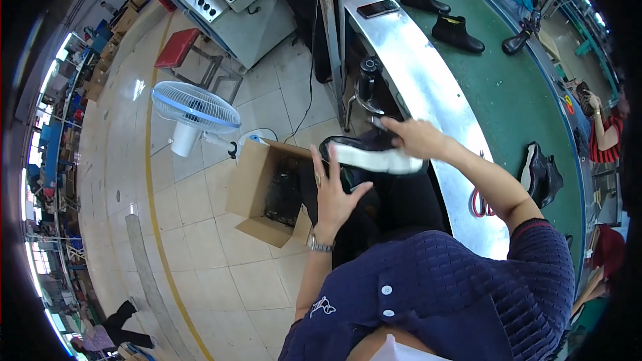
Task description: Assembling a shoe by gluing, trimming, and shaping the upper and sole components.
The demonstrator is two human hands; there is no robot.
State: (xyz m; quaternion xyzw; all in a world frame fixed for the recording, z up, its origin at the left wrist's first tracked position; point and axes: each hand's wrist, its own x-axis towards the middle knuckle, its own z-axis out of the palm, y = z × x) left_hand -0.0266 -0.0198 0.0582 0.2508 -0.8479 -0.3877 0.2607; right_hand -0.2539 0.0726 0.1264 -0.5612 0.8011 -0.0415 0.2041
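Note:
A black boot with a white sole [374,159] is over my lap, its sole side showing and slightly blurred. My right hand [418,139] is closed on the dark upper at its far side. My left hand [334,197], with a ring and a wristwatch, is beside the toe end. Its fingers are spread and hold nothing; whether the fingertips touch the boot I cannot tell. Left of my knees stands an open cardboard box [251,180] with black plastic-looking material inside.
A metal ledge [428,67] on my right carries a phone [378,8] and red-handled scissors [479,202]. Beyond it, a green conveyor belt [498,103] bears several black boots [458,33]. A fan [194,105] and a red stool [178,48] stand ahead-left. Co-workers sit across the belt.

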